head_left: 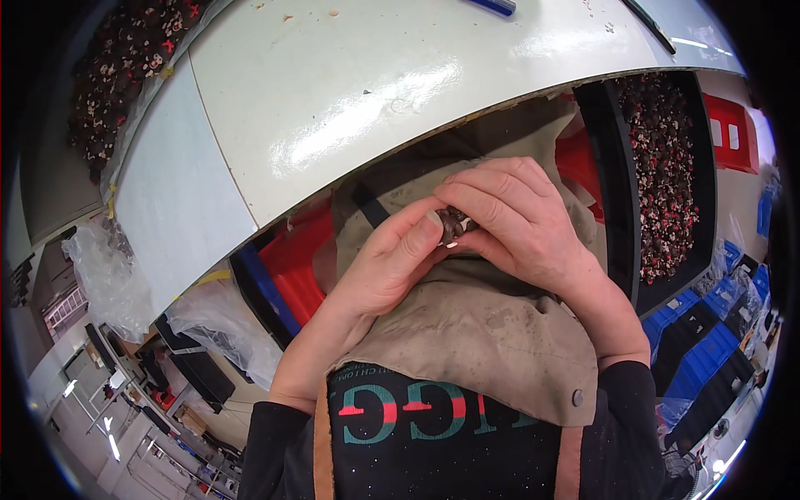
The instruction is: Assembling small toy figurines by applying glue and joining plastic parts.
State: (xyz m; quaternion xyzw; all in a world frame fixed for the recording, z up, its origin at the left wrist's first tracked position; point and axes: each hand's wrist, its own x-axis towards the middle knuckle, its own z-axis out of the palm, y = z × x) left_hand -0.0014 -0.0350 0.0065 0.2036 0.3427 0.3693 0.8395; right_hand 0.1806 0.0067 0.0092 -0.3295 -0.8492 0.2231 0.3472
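Above my lap, close to the table's near edge, both hands meet around a small dark brown piece point(451, 227) with whitish parts; its exact kind is hard to make out. My left hand point(390, 254) pinches it from the left, thumb on top. From the right, my right hand point(518, 218) closes over it with bent fingers, hiding part of it. At the right a long black bin point(707, 179) holds many small dark pieces point(665, 179) with red and whitish bits. A similar heap point(125, 75) lies at the far left of the table.
The white table point(333, 108) curves in front of me, with a blue pen-like object point(492, 7) at its far side. Red crates point(732, 133) and blue crates point(708, 342) stand at the right. Clear plastic bags point(112, 267) hang at the left near shelving.
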